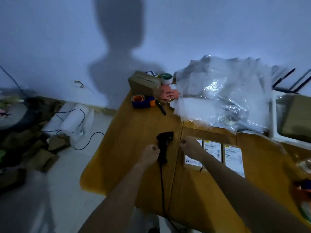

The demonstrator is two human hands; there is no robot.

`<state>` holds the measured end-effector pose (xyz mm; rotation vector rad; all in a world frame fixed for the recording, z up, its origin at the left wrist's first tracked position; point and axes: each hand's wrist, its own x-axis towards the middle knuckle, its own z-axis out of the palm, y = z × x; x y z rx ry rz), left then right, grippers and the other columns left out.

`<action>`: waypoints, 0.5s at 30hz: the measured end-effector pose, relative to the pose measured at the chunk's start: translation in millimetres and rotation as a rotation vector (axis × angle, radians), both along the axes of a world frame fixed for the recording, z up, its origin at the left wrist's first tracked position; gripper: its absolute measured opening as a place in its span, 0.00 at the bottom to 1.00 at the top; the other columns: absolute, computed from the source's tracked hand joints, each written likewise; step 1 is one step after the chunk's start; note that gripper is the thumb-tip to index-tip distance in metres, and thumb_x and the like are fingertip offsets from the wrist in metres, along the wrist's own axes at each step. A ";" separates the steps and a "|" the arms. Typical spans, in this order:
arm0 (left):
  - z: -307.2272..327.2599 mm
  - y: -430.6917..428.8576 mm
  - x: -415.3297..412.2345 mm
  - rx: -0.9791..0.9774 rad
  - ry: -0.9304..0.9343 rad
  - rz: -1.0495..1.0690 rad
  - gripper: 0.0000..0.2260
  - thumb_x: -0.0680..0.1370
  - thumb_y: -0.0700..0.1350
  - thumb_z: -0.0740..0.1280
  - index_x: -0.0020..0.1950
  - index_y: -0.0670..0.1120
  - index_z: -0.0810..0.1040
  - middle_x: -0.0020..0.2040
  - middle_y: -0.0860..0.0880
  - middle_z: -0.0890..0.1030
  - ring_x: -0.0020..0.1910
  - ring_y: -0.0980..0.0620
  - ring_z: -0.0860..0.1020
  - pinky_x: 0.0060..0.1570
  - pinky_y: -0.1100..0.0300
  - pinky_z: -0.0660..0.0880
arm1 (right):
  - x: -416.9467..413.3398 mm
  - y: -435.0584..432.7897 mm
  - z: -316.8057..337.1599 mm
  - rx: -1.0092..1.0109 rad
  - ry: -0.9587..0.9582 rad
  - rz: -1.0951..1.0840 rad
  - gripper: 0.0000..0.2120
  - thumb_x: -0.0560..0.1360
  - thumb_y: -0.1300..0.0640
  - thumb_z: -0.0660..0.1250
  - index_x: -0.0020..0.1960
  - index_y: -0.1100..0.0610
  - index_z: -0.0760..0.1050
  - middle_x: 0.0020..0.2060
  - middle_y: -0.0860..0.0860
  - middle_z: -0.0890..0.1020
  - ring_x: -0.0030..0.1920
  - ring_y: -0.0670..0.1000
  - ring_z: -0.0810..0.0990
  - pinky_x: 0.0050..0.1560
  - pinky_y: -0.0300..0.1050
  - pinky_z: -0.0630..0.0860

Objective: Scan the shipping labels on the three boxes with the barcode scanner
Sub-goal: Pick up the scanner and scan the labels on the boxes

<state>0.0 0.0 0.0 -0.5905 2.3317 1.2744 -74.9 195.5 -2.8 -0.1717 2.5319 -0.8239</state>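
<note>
Head view: a black barcode scanner (164, 146) is seen lying on the wooden table (134, 132), with the left hand (151, 153) curled into a loose fist just beside its handle at nine o'clock, holding nothing. The right hand (190, 145), fingers also curled and empty, is held over the leftmost of three labelled boxes (213, 153), which are lined up at three o'clock of the scanner.
</note>
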 end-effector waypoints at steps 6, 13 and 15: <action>-19.9 -3.4 -5.6 0.117 -0.049 0.149 0.13 0.83 0.49 0.62 0.63 0.43 0.78 0.57 0.45 0.81 0.53 0.49 0.79 0.47 0.59 0.75 | 3.2 -38.4 -11.0 -0.030 -0.121 0.021 0.14 0.83 0.59 0.59 0.61 0.61 0.80 0.53 0.56 0.82 0.54 0.56 0.81 0.49 0.45 0.73; -50.0 -6.1 -23.8 0.088 -0.038 0.202 0.15 0.84 0.45 0.62 0.69 0.41 0.75 0.63 0.45 0.78 0.54 0.51 0.74 0.49 0.61 0.70 | 7.6 -69.2 -45.1 -0.003 -0.270 -0.121 0.10 0.79 0.55 0.62 0.55 0.60 0.74 0.47 0.56 0.80 0.40 0.52 0.77 0.35 0.44 0.70; -56.7 -6.3 -29.3 0.087 -0.051 0.220 0.15 0.84 0.45 0.62 0.70 0.42 0.75 0.64 0.45 0.77 0.55 0.51 0.74 0.51 0.60 0.70 | 8.1 -71.4 -52.2 -0.005 -0.302 -0.144 0.12 0.79 0.54 0.62 0.59 0.59 0.73 0.49 0.56 0.80 0.43 0.54 0.78 0.37 0.45 0.71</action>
